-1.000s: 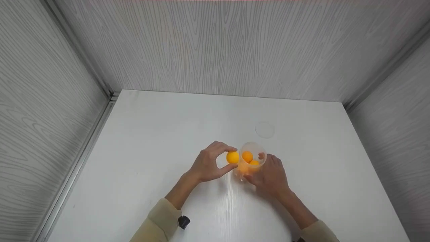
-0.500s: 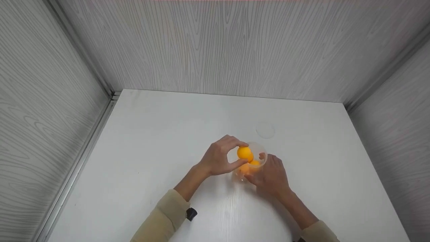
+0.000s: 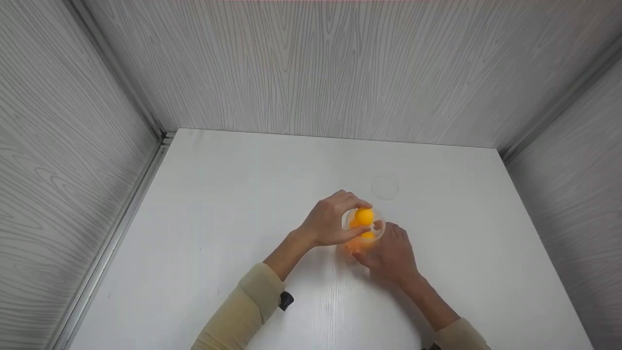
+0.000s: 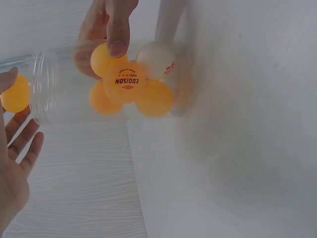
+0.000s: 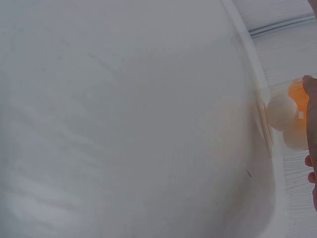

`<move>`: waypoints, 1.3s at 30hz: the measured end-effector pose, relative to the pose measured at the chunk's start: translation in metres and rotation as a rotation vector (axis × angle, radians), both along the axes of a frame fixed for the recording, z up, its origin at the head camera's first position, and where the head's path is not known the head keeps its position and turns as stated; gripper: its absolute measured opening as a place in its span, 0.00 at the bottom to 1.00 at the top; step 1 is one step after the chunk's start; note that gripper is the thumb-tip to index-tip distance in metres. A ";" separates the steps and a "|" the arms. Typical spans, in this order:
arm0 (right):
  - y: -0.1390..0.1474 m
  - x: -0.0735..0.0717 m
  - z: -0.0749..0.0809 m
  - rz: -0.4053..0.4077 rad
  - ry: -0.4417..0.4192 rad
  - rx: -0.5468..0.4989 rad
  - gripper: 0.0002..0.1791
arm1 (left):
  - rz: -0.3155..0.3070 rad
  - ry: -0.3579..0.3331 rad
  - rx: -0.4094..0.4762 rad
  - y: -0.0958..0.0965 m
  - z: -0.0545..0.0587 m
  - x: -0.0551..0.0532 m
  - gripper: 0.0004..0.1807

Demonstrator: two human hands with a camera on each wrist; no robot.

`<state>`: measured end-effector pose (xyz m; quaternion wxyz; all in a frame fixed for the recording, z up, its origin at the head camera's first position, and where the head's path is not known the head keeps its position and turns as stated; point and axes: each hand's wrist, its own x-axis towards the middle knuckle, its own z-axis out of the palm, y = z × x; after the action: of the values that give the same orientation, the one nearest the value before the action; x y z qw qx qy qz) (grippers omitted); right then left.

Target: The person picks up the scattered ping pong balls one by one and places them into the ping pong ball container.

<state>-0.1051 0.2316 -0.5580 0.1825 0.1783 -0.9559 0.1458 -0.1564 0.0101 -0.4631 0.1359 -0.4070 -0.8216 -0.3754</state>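
Note:
Between its thumb and fingertips my left hand pinches an orange ping-pong ball, held over the mouth of a clear plastic jar. In the left wrist view that ball is right at the jar's rim. Several orange balls and white ones lie at the bottom of the jar; one orange ball bears red EDDISON print. My right hand grips the jar's side and keeps it upright on the table. In the right wrist view, white balls show through the jar wall beside the right hand.
A clear round lid lies flat on the white table, just beyond the jar. Grey wood-grain panels enclose the table at the back and on both sides.
My left hand has carried the orange ball rightward from beside the jar to above its mouth. The right hand and the jar have stayed nearly still.

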 end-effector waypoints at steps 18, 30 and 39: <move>0.000 0.000 0.000 0.003 -0.057 -0.039 0.45 | -0.002 0.036 -0.075 0.012 -0.002 -0.008 0.19; -0.001 0.000 0.001 0.011 -0.008 -0.005 0.43 | -0.008 0.010 -0.119 0.010 -0.004 -0.010 0.20; 0.001 0.000 -0.002 0.015 0.010 -0.033 0.46 | -0.015 -0.001 -0.108 0.009 -0.006 -0.010 0.21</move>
<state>-0.1048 0.2322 -0.5597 0.1893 0.1831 -0.9510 0.1622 -0.1665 0.0194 -0.4691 0.1104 -0.4198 -0.8375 -0.3318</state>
